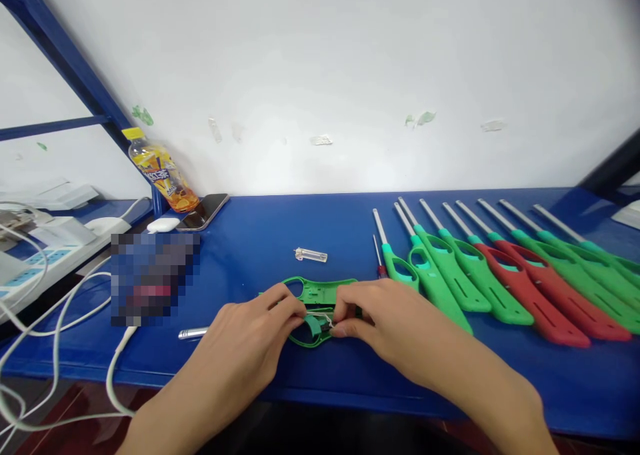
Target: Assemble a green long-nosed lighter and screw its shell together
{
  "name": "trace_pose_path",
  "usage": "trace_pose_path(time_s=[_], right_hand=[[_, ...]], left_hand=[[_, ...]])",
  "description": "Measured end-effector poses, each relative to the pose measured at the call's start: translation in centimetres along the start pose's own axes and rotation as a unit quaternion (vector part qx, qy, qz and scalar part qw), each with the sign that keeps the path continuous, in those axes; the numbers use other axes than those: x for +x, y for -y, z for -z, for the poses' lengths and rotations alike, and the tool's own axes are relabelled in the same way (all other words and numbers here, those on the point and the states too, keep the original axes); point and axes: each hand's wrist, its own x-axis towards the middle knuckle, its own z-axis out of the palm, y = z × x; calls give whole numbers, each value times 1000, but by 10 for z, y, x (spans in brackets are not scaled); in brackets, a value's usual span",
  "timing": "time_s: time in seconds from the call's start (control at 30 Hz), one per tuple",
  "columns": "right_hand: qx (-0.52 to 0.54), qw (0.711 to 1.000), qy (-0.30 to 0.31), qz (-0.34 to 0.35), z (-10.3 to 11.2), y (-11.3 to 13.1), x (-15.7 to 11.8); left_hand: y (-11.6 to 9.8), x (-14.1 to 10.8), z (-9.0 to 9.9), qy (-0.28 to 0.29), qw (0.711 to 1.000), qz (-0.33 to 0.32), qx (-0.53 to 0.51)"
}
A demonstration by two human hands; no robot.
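Observation:
An opened green lighter [300, 343] of the long-tube kind lies between my hands, with a teal trigger [314, 326] and a thin pale wire [325, 317] showing inside. My left hand [257, 332] is closed, its thumb and fingers pinching the lighter near the trigger. Its metal tube [192, 334] sticks out left, beyond my left wrist. My right hand [377, 312] is closed too, fingertips pinched at the wire's right end; the exact part in them is hidden. Just behind lies the other green shell half [323, 291], partly covered by my fingers.
A clear fuel tank [311, 254] lies behind the shells. A screwdriver [380, 262] sits right of it, then a row of several green and red lighters [535, 295]. At left are a drink bottle [165, 175], a phone [205, 212], a blurred object [155, 278] and cables [57, 335].

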Motion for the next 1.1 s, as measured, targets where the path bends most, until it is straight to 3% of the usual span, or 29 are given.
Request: trace_pose_path(time_s=[0.17,1.1], right_hand=[[-38,999,-10,33,-1,-1,-4],[-107,992,-58,39,-2,0,-6]], left_hand=[[0,1,-1,-6,1000,-2,-12],[1,-2,-1,-56,998,-34,23]])
